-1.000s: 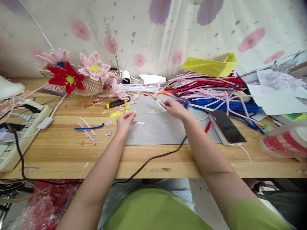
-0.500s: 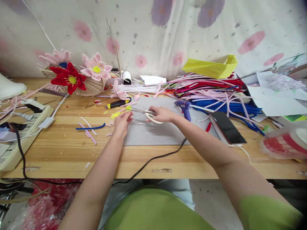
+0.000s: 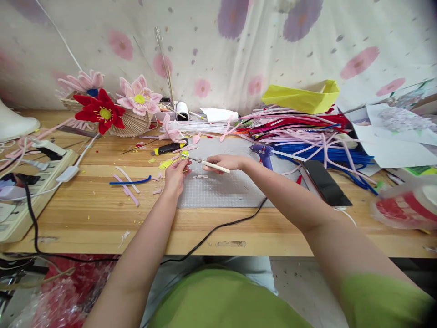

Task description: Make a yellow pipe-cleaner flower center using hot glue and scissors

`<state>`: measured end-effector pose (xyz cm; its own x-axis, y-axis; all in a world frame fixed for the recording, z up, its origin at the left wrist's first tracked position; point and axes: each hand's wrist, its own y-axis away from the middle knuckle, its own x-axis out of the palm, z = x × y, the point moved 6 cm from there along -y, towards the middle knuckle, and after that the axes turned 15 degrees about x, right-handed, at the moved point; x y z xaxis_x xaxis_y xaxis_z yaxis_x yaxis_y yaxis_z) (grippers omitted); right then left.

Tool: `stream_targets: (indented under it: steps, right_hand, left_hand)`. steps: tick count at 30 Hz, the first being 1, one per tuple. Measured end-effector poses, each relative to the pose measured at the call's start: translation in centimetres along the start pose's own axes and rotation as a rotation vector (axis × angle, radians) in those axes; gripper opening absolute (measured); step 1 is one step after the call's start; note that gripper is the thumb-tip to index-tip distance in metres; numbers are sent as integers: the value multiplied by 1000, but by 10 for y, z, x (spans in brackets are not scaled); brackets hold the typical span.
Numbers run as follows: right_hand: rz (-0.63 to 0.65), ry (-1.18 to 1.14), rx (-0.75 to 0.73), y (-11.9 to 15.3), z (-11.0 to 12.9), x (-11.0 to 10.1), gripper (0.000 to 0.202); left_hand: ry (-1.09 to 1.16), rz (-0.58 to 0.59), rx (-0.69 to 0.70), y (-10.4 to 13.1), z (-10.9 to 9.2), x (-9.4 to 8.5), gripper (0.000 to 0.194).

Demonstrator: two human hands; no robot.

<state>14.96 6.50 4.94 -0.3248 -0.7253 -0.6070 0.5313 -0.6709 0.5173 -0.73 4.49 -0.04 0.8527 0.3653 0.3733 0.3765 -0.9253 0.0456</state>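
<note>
My left hand [image 3: 175, 175] pinches a small yellow piece [image 3: 185, 155] between thumb and fingertips, over the left edge of the grey cutting mat [image 3: 218, 193]. White-handled scissors [image 3: 215, 166] are gripped in my right hand [image 3: 223, 161]. Their blades point left and meet the yellow piece at my left fingertips. Whether the blades are fully closed is too small to tell. Yellow scraps [image 3: 166, 164] lie just beyond my left hand, near a black and yellow utility knife [image 3: 170, 147].
A purple glue gun [image 3: 264, 154] lies right of my hands, its black cord crossing the table front. Pipe cleaners [image 3: 307, 136] are heaped behind it, beside a phone [image 3: 326, 182]. Fuzzy flowers [image 3: 102, 111] stand back left, above a power strip [image 3: 37, 196].
The scissors have turned in my right hand, so their handles now show edge-on. My left hand keeps its pinch on the yellow piece. The whole view has shifted slightly.
</note>
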Motion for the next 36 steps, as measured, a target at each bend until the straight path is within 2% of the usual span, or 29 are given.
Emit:
stream_targets:
  steps: [17, 36]
  right_hand:
    - [39, -39, 32, -2, 2, 2, 53]
    - [-37, -128, 67, -5, -6, -3, 51]
  left_hand:
    - [-73, 7, 29, 2, -5, -1, 30]
    - [-77, 6, 32, 0, -4, -1, 25]
